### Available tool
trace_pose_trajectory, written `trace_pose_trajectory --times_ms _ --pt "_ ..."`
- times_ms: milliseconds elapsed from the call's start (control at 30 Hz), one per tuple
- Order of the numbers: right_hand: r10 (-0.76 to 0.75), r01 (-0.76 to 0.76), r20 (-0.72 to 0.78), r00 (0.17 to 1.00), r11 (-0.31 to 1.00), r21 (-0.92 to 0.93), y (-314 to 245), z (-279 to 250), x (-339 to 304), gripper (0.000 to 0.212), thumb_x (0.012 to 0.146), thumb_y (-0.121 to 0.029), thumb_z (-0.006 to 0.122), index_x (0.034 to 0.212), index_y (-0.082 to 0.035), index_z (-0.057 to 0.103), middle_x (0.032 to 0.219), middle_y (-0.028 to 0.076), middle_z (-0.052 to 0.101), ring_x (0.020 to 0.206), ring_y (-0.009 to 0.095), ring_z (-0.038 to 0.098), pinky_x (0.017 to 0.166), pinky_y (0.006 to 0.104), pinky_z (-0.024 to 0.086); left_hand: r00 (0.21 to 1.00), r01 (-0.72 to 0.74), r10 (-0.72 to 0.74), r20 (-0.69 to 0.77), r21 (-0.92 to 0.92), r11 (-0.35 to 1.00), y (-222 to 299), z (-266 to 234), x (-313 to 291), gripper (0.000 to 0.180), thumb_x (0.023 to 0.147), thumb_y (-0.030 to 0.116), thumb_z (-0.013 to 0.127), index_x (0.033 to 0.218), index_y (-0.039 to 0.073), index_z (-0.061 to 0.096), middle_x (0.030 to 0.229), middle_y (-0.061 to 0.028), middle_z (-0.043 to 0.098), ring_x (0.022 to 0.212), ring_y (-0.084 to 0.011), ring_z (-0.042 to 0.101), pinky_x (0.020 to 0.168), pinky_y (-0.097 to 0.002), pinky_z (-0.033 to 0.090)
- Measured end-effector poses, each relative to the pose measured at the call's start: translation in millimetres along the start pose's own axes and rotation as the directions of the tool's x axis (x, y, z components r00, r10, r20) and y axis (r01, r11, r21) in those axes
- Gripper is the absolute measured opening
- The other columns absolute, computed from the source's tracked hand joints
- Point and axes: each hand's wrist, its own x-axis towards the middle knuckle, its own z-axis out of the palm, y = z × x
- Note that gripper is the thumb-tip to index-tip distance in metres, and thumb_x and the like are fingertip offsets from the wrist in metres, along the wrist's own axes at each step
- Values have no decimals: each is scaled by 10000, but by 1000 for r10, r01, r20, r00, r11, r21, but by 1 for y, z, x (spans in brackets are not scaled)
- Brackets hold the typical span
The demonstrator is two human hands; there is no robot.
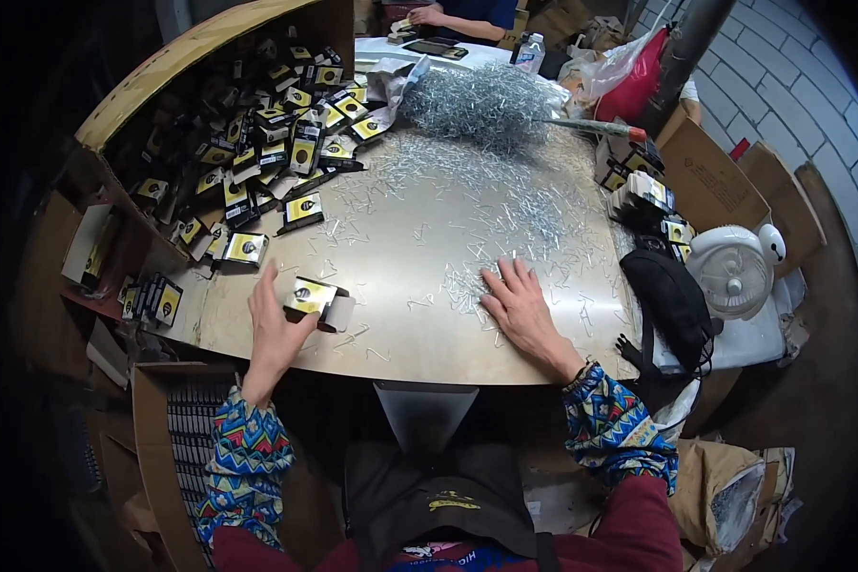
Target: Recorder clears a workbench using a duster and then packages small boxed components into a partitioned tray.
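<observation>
A small black, white and yellow carton (307, 296) lies on the worktable, its end flap folded out to the right. Around its left side is my left hand (278, 329), fingers stretched apart and the thumb at the carton's near edge. My right hand (522, 310) rests palm down, fingers spread over a small heap of thin silvery wire pins (463, 286) on the metal sheet (391, 257). What lies beneath that palm is hidden. A few loose pins are scattered between the two hands and in front of the carton.
A large tipped cardboard box (162, 76) spills many small cartons at left. Behind stands a big mound of pins (477, 105) with a red-tipped rod (601, 127). A black pouch (665, 305) and white fan (734, 272) sit at right. Another person's hand (427, 15) shows at back.
</observation>
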Motion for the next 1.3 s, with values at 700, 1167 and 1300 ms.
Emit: trace_pose_trajectory --times_ms 700,1167,1300 --pt "-87 89 -25 996 987 133 -72 26 13 502 973 -317 481 1360 1 446 1424 268 396 1355 381 346 1120 470 267 690 654 -393 607 -756 -20 -7 8 -166 289 1004 266 455 1233 94 494 1074 -49 618 924 -194 648 711 -428 587" --pt "44 -55 65 997 984 172 -181 12 -112 467 937 -162 542 1300 111 435 1337 335 440 1299 452 391 1092 488 309 460 851 -434 775 -523 -33 -8 110 -283 234 866 43 637 1090 56 571 925 -20 637 792 -81 603 620 -192 483" --pt "133 -171 109 985 693 700 -165 -16 -130 333 875 52 513 1189 -23 597 1101 194 626 1001 332 612 846 365 500 511 814 -422 749 -579 -41 -3 111 -287 320 855 36 645 1151 26 524 998 -42 621 857 -94 599 729 -216 496"
